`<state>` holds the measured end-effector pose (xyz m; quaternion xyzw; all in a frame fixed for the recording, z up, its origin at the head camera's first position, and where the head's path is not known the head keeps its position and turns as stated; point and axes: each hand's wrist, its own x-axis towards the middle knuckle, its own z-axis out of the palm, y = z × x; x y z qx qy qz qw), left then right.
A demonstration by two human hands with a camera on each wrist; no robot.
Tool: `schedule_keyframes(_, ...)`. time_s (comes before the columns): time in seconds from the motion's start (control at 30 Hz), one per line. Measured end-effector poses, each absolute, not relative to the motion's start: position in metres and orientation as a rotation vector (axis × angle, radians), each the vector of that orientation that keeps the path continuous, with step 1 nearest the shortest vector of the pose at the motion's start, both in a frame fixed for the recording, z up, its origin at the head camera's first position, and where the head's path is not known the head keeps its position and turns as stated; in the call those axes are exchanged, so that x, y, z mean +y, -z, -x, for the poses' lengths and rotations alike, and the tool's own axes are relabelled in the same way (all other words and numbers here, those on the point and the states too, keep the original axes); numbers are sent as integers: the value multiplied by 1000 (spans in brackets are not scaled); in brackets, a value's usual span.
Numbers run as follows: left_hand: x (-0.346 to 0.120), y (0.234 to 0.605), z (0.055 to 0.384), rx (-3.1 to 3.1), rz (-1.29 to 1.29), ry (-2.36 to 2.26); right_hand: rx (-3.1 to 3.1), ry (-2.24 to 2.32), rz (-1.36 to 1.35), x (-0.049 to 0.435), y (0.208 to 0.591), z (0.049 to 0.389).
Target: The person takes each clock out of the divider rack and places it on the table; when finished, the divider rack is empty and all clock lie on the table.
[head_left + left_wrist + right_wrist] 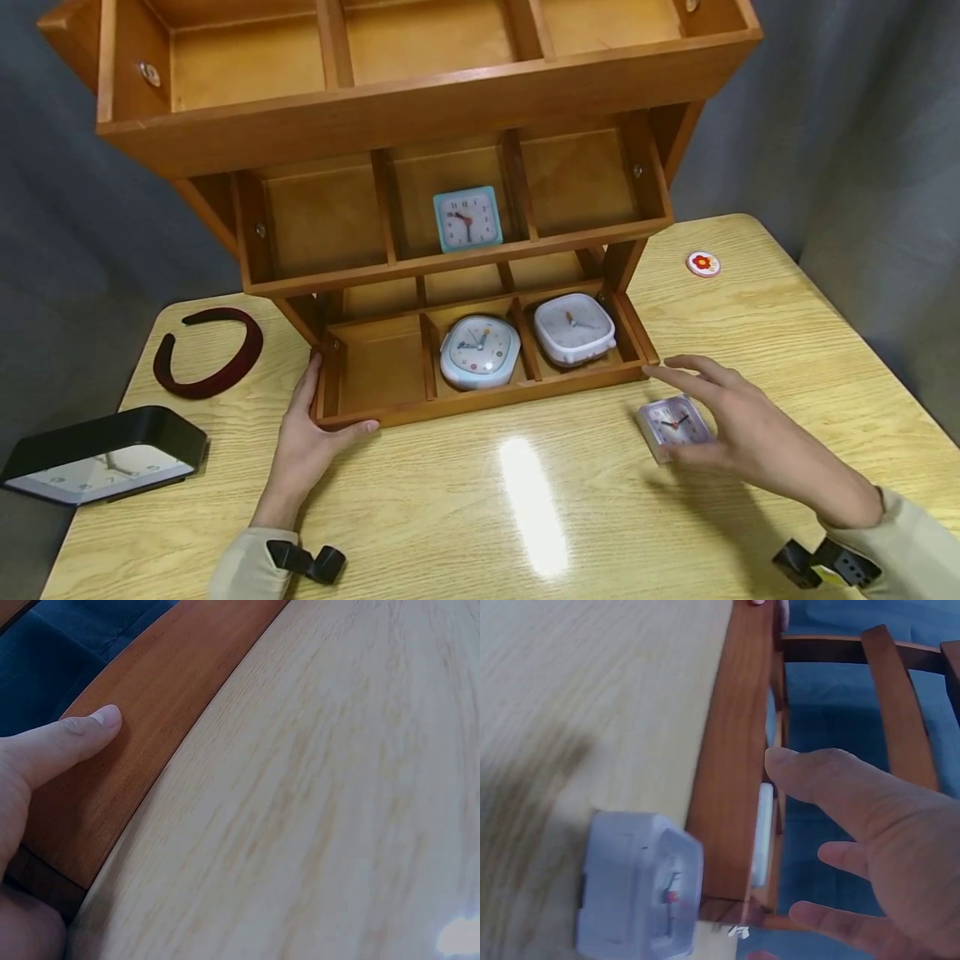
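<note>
A wooden tiered shelf [480,400] stands on the table. At its lower left corner my left hand [307,437] holds the bottom tray, thumb [82,739] along the front board and fingers along the side. My right hand [738,425] is spread by the opposite corner, its fingertips right at the tray's end in the head view. A small pale purple clock [675,421] lies face up under that hand, partly covered by the thumb; in the right wrist view this clock [641,885] shows apart from the fingers.
The bottom tray has a pale blue clock [480,354] and a white clock [573,325]; a turquoise square clock [468,218] sits in the middle tier. At left are a dark red headband [247,354] and a black clock [112,454]. A round flower badge [703,264] lies at right.
</note>
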<state>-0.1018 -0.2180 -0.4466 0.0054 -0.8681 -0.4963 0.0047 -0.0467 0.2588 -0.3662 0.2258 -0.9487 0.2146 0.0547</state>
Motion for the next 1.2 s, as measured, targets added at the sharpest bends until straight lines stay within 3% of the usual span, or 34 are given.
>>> schedule_keyframes(0.37,-219,448,103,-2720,-2,1546,-2824,-690,-736,236,354,55)
schedule_keyframes(1.2,-220,449,104,-2715,-6,1553,-2766,-830,-959,159,339,110)
